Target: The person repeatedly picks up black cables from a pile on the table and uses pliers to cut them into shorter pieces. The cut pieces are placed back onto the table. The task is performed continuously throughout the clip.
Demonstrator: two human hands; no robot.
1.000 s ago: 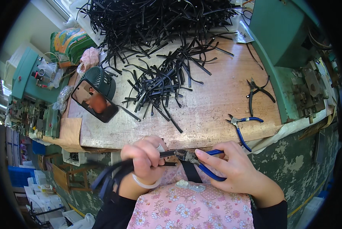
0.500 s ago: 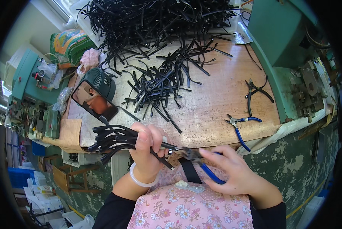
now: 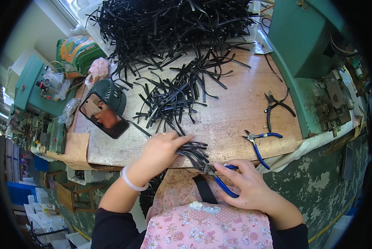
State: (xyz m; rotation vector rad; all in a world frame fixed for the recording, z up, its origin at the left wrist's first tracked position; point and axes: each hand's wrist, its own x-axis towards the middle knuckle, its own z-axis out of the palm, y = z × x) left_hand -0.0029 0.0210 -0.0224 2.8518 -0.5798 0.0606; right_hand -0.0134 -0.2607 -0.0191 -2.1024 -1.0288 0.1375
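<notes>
Black slender plastic-looking strips are grasped by fingers of the left hand, near the edge of the brown wooden counter. Fingers of the right hand hold blue-handled metal pliers, tips just beside the bundle. Loose grip could let strips fall; careless squeezing might scratch them.

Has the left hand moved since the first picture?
Yes: judged against the near edge of the table, the left hand has moved forward, away from the body and farther over the top.
</notes>
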